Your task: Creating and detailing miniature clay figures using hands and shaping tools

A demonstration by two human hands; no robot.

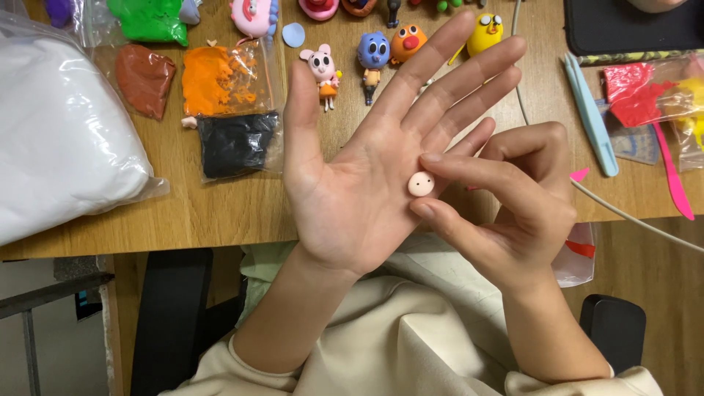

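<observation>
A small pale pink clay ball (421, 183) rests on the palm of the left hand (367, 169), opened flat, and is pinched between thumb and forefinger of the right hand (513, 202), above the wooden desk (220, 209) edge, with clay figurines (324, 73) beyond.

Cream sleeves (242, 367) — soft, loose, pushed up the forearms — bare hands, no rings.

Table (220, 213): light wood grain, plain straight front edge, evenly lit with soft shadows. Chair armrests: black, one lower left (172, 315), one lower right (612, 326). Floor (675, 308): wood-toned at right. Grey metal frame (44, 301), lower left corner.
</observation>
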